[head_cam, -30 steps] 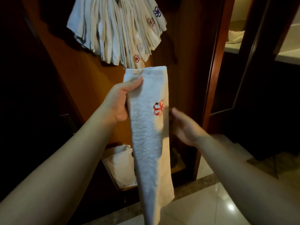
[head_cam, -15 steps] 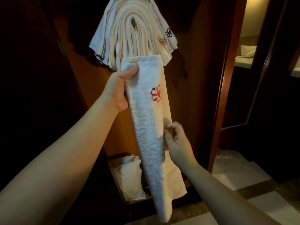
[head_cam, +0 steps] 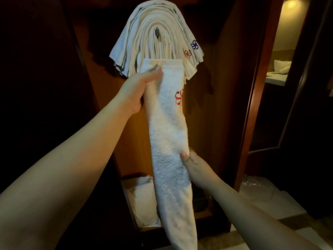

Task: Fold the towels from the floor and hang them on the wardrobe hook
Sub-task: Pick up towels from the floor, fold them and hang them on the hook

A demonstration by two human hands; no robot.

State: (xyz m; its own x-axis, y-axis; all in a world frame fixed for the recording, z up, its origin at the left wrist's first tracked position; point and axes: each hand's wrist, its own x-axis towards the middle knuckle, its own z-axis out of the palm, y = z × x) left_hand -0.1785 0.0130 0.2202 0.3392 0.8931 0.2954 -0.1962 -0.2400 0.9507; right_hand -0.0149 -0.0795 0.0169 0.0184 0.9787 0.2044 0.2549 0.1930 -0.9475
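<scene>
A white towel (head_cam: 168,134) with a red embroidered mark hangs folded into a long narrow strip in front of the wardrobe. My left hand (head_cam: 138,91) grips its upper end, thumb across the front. My right hand (head_cam: 193,168) holds the strip's right edge lower down, thumb on the front and fingers behind. Above, several folded white towels (head_cam: 158,35) drape over the wardrobe hook (head_cam: 157,31), whose metal tip shows in their middle. The held towel's top edge overlaps the bottom of that bundle.
The wooden wardrobe back panel (head_cam: 201,105) stands behind the towels. A white bag or cloth (head_cam: 142,197) lies on the low shelf inside. A mirrored door frame (head_cam: 252,112) stands at the right, with pale floor tiles (head_cam: 270,204) below.
The view has moved closer and up toward the hook. My right hand came from beside the towel to its lower part and closed its grip there, gathering the strip narrower. My left hand kept its hold.
</scene>
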